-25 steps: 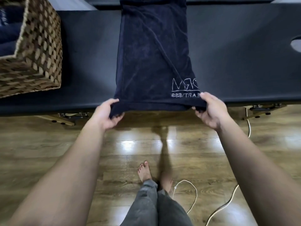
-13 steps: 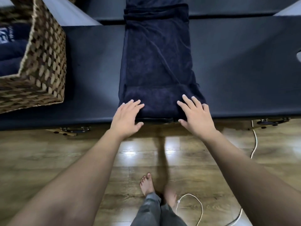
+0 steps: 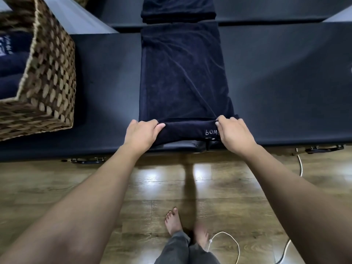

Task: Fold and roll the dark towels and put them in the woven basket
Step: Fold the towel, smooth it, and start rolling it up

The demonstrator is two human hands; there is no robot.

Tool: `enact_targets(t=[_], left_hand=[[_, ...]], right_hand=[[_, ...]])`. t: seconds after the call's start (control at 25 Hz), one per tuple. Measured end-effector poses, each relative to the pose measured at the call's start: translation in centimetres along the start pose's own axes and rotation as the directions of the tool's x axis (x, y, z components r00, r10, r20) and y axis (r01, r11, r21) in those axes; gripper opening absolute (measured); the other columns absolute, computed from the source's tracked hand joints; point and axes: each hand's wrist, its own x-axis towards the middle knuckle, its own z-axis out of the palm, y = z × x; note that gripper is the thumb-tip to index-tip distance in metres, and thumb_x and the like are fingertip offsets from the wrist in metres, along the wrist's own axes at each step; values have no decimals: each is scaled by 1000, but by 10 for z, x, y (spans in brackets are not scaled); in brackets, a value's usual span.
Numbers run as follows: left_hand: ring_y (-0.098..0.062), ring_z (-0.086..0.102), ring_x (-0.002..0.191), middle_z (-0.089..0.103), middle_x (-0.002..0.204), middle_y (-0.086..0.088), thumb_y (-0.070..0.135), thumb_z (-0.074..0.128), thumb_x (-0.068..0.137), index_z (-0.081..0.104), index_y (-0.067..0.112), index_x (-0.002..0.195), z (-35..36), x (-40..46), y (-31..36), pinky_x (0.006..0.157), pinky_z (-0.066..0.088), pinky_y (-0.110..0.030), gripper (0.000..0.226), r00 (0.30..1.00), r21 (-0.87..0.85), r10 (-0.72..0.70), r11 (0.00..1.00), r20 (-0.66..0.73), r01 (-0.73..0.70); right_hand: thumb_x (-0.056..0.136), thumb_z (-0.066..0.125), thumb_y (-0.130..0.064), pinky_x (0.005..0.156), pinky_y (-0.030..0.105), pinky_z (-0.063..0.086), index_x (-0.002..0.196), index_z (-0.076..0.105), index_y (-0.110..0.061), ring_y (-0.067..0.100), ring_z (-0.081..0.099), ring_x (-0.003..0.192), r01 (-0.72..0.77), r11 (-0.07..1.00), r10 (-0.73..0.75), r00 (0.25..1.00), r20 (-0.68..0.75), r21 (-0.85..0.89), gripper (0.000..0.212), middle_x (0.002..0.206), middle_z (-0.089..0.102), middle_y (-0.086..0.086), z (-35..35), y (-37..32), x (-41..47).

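A dark navy towel [image 3: 182, 73], folded into a long strip, lies across the black padded table [image 3: 285, 82] and runs away from me. Its near end is turned over into a short roll [image 3: 188, 129] with white stitched letters showing at the right. My left hand [image 3: 142, 133] grips the roll's left end, fingers curled over the top. My right hand [image 3: 235, 133] grips the right end the same way. The woven basket [image 3: 49, 77] stands on the table at the left, with dark rolled towels [image 3: 11, 67] inside.
Another folded dark towel [image 3: 179, 10] lies beyond the far end of the strip. Below the table edge is a wooden floor [image 3: 76, 187] with my bare feet and a white cable [image 3: 228, 242]. Metal table latches hang under the front edge.
The near end hung over the table edge in my hands, then lay flat under my palms. Now it is turned over into a first roll and both hands grip it.
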Motion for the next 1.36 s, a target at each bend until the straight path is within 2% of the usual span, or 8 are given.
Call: enact_targets(t=[0.08, 0.2, 0.32, 0.44, 0.76, 0.96, 1.2, 1.36], left_hand=[[-31, 55, 74, 70, 84, -5, 49, 28, 108, 52, 23, 91, -4, 9, 1, 81, 30, -38, 39, 999, 126, -46, 991, 6, 45], [-28, 54, 86, 62, 97, -1, 29, 52, 100, 59, 23, 103, 1, 7, 16, 77, 31, -40, 9, 948, 235, 137, 970, -287, -69], [-30, 56, 90, 62, 104, -3, 47, 54, 98, 65, 16, 113, 24, -7, 34, 77, 40, -44, 36, 870, 228, 383, 918, -310, -323], [-28, 58, 94, 65, 110, -1, 57, 47, 99, 64, 17, 124, 34, -9, 35, 79, 42, -42, 51, 939, 269, 263, 942, -221, -201], [-30, 58, 52, 58, 63, -5, 39, 39, 102, 60, 13, 74, 23, 22, 45, 47, 36, -34, 44, 913, 157, 139, 984, -383, -84], [-27, 55, 93, 59, 112, -3, 68, 49, 91, 57, 16, 123, 32, 5, 42, 78, 43, -43, 62, 952, 341, 264, 919, -154, -200], [-31, 65, 89, 70, 95, -1, 79, 27, 85, 54, 25, 103, -3, 50, 19, 68, 41, -38, 64, 961, 26, 223, 973, 164, -230], [-31, 56, 99, 62, 114, -8, 57, 36, 99, 55, 15, 125, 8, 43, 48, 88, 41, -48, 54, 933, 362, 327, 896, -151, -256]], right_hand=[[109, 25, -35, 66, 42, 34, 101, 38, -16, 35, 46, 71, 45, 997, -44, 999, 15, -67, 24, 86, 62, 10, -3, -3, 12], [108, 33, -38, 62, 40, 37, 107, 40, -17, 37, 55, 72, 22, 990, -22, 1000, 3, -142, 22, 98, 56, 6, -5, -7, 29], [103, 52, -29, 69, 44, 34, 102, 52, -10, 36, 54, 82, 41, 932, -97, 986, -139, -360, 19, 100, 53, 12, -1, -18, 34], [101, 57, -26, 70, 44, 40, 84, 57, -10, 33, 54, 73, 91, 912, -231, 920, -316, -400, 24, 80, 56, 10, 5, -21, 28], [100, 43, -54, 91, 48, 37, 105, 63, -9, 33, 57, 96, 155, 876, -269, 943, -197, -457, 50, 100, 61, 8, 32, -19, 16], [98, 44, -51, 75, 44, 42, 79, 62, -9, 32, 59, 72, 301, 871, -388, 907, -166, -389, 49, 72, 61, 9, 14, -10, 33], [100, 24, -63, 62, 40, 35, 99, 45, -21, 34, 54, 70, 178, 982, -171, 980, 104, -60, 47, 73, 61, 6, -3, -10, 62], [105, 39, -48, 80, 44, 37, 103, 58, -16, 35, 53, 92, 187, 931, -206, 978, -27, -313, 38, 97, 65, 12, 0, -15, 67]])
